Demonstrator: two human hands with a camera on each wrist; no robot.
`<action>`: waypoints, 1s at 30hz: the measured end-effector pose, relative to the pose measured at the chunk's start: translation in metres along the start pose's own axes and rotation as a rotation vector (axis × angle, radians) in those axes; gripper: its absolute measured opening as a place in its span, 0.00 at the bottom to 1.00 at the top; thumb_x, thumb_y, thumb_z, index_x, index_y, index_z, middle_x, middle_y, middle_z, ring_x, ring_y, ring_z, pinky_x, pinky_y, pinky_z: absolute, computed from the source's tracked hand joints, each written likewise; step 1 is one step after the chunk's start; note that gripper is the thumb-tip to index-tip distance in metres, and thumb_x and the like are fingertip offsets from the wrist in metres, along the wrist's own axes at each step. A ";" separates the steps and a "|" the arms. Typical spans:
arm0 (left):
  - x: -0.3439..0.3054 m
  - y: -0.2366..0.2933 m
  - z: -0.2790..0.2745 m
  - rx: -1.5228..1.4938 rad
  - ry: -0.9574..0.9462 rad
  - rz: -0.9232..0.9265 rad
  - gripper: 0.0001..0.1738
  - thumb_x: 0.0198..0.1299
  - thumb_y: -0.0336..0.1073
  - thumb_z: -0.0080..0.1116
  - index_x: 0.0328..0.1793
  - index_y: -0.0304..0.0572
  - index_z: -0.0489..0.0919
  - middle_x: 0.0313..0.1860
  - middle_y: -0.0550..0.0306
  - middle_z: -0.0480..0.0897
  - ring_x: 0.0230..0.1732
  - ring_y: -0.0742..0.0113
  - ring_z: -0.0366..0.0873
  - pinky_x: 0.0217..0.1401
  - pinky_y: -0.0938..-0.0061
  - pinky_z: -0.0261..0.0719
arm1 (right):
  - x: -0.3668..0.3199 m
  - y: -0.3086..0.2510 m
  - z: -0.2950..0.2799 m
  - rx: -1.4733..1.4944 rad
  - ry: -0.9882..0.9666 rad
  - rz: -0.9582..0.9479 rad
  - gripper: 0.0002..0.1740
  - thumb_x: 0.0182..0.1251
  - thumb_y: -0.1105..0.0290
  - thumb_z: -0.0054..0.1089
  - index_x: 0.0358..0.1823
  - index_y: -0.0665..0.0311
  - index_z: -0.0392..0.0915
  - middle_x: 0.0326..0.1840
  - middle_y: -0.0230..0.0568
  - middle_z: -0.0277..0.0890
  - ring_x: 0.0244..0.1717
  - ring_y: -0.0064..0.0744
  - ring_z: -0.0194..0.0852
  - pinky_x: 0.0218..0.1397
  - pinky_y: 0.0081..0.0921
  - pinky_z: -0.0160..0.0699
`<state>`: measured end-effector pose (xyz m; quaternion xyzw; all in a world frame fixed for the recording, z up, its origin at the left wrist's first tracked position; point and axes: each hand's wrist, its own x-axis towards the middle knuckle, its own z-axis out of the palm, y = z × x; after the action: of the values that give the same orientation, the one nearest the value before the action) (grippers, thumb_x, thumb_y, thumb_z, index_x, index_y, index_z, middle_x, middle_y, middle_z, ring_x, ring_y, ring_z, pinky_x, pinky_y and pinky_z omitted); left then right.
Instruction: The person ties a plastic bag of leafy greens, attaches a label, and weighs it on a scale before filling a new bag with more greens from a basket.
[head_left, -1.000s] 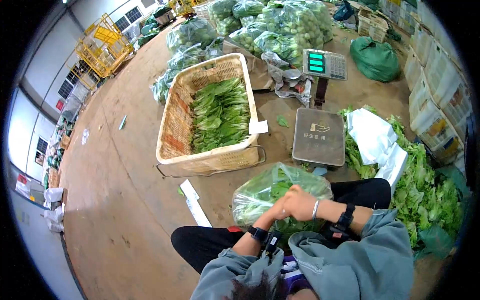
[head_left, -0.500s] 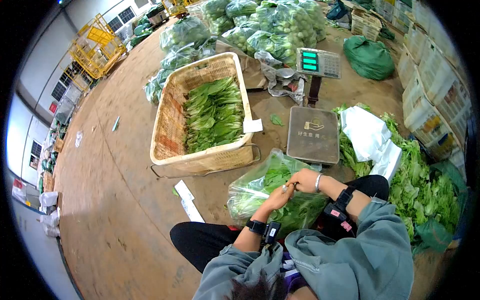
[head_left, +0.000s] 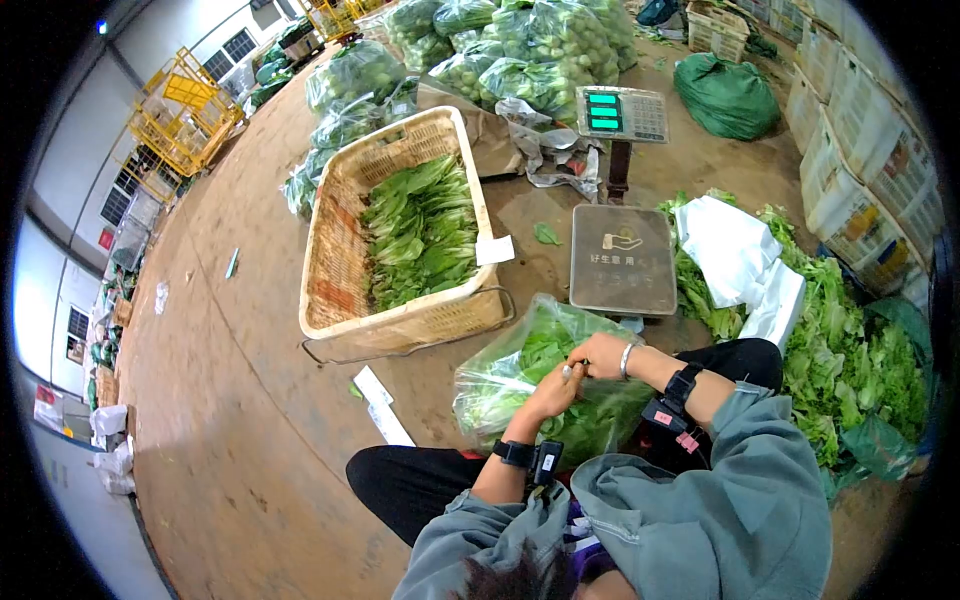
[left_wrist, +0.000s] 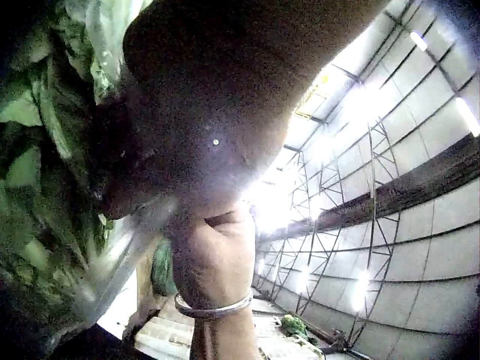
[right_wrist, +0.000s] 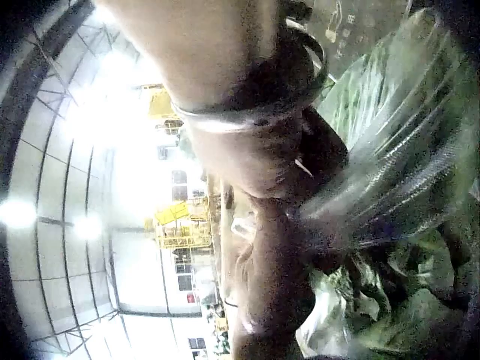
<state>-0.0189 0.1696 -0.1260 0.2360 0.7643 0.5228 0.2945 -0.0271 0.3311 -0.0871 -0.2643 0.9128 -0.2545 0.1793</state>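
A clear plastic bag (head_left: pixel 492 392) full of leafy greens (head_left: pixel 545 350) sits between the person's legs in the head view. Its gathered plastic (right_wrist: pixel 352 210) runs into the fingers in the right wrist view. My left hand (head_left: pixel 553 393), wearing a ring, pinches the bag's bunched mouth from the near left. Right beside it, my right hand (head_left: pixel 602 355), with a silver bracelet at the wrist, grips the same bunch from the far side. The two hands meet over the top of the bag, and their fingertips are partly hidden by each other.
A yellowish crate (head_left: pixel 405 325) of leafy greens stands ahead left. A scale (head_left: pixel 622 262) with a lit display sits beyond the bag. Loose lettuce (head_left: pixel 850 365) and white plastic (head_left: pixel 722 250) lie at the right. Paper strips (head_left: pixel 383 405) lie on the floor; filled bags (head_left: pixel 550 50) are piled behind.
The hands have gone from tightly overlapped to side by side at the bag's mouth, the left hand lower and nearer. The bag's far edge has risen into a taller peak.
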 end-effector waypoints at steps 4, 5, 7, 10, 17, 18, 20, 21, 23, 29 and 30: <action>-0.002 -0.002 0.001 0.002 0.121 0.069 0.20 0.65 0.46 0.34 0.41 0.35 0.70 0.28 0.47 0.75 0.29 0.56 0.73 0.33 0.67 0.70 | 0.003 0.001 0.010 -0.021 0.061 0.021 0.11 0.50 0.72 0.47 0.35 0.62 0.75 0.33 0.48 0.75 0.36 0.50 0.72 0.38 0.38 0.70; 0.000 -0.008 0.002 0.077 0.184 0.149 0.20 0.65 0.45 0.35 0.39 0.34 0.70 0.29 0.44 0.75 0.30 0.52 0.73 0.34 0.66 0.70 | 0.003 0.002 0.011 0.025 0.120 0.019 0.11 0.50 0.72 0.47 0.35 0.62 0.75 0.35 0.47 0.75 0.37 0.49 0.72 0.39 0.38 0.70; -0.003 -0.013 0.009 0.185 0.281 0.108 0.19 0.64 0.44 0.36 0.37 0.34 0.70 0.30 0.42 0.74 0.32 0.48 0.72 0.35 0.64 0.69 | 0.002 0.000 0.011 0.068 0.180 0.012 0.10 0.51 0.72 0.47 0.35 0.62 0.74 0.36 0.45 0.74 0.38 0.48 0.71 0.40 0.37 0.69; -0.003 0.002 0.014 0.460 0.513 0.191 0.13 0.61 0.37 0.42 0.33 0.33 0.69 0.32 0.40 0.72 0.35 0.42 0.70 0.36 0.58 0.67 | 0.006 0.019 0.024 0.124 0.289 0.026 0.07 0.54 0.70 0.47 0.32 0.64 0.72 0.35 0.47 0.73 0.38 0.49 0.70 0.39 0.39 0.68; 0.000 0.007 0.011 0.456 0.573 0.111 0.07 0.58 0.33 0.42 0.35 0.36 0.65 0.27 0.40 0.71 0.32 0.41 0.68 0.33 0.54 0.64 | 0.011 -0.014 0.012 -0.038 0.542 0.124 0.10 0.49 0.63 0.45 0.22 0.62 0.71 0.25 0.46 0.73 0.28 0.47 0.71 0.32 0.40 0.69; -0.002 0.007 0.010 0.461 0.574 0.112 0.07 0.58 0.33 0.42 0.35 0.36 0.65 0.27 0.40 0.71 0.32 0.41 0.68 0.33 0.54 0.64 | 0.009 -0.020 0.011 -0.031 0.571 0.153 0.11 0.48 0.62 0.46 0.21 0.61 0.71 0.22 0.47 0.72 0.27 0.47 0.71 0.30 0.40 0.69; -0.004 0.007 0.005 0.486 0.546 0.163 0.06 0.57 0.32 0.42 0.36 0.36 0.65 0.26 0.40 0.72 0.30 0.40 0.68 0.32 0.52 0.64 | 0.009 -0.020 0.012 -0.004 0.552 0.185 0.13 0.47 0.60 0.46 0.21 0.63 0.73 0.24 0.49 0.73 0.28 0.48 0.72 0.33 0.39 0.70; -0.002 0.007 0.002 0.443 0.530 0.219 0.07 0.56 0.33 0.44 0.36 0.36 0.67 0.27 0.41 0.73 0.32 0.43 0.68 0.36 0.55 0.64 | 0.008 -0.016 0.020 0.112 0.525 0.307 0.14 0.47 0.61 0.46 0.22 0.64 0.74 0.26 0.50 0.74 0.29 0.49 0.72 0.34 0.39 0.70; -0.004 0.007 0.002 0.586 0.508 0.226 0.08 0.57 0.34 0.43 0.37 0.38 0.69 0.28 0.44 0.74 0.36 0.46 0.69 0.40 0.57 0.62 | 0.006 -0.003 0.029 0.310 0.471 0.461 0.15 0.48 0.61 0.47 0.23 0.67 0.76 0.29 0.54 0.74 0.31 0.50 0.72 0.38 0.38 0.71; 0.002 -0.001 -0.002 1.113 0.381 0.155 0.11 0.51 0.35 0.44 0.38 0.47 0.76 0.38 0.53 0.76 0.50 0.52 0.64 0.53 0.55 0.57 | 0.008 0.008 0.030 0.299 0.425 0.534 0.17 0.51 0.58 0.46 0.29 0.65 0.75 0.34 0.55 0.73 0.35 0.52 0.71 0.39 0.40 0.69; 0.003 0.011 -0.009 1.017 0.264 -0.020 0.11 0.54 0.38 0.43 0.37 0.49 0.77 0.38 0.54 0.76 0.48 0.52 0.65 0.52 0.57 0.58 | 0.010 0.005 0.029 0.400 0.435 0.531 0.17 0.51 0.58 0.47 0.28 0.65 0.75 0.31 0.54 0.74 0.32 0.51 0.71 0.37 0.40 0.69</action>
<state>-0.0269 0.1693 -0.1136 0.2741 0.9543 0.1083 0.0489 -0.0238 0.3180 -0.1149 0.0812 0.8986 -0.4219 0.0893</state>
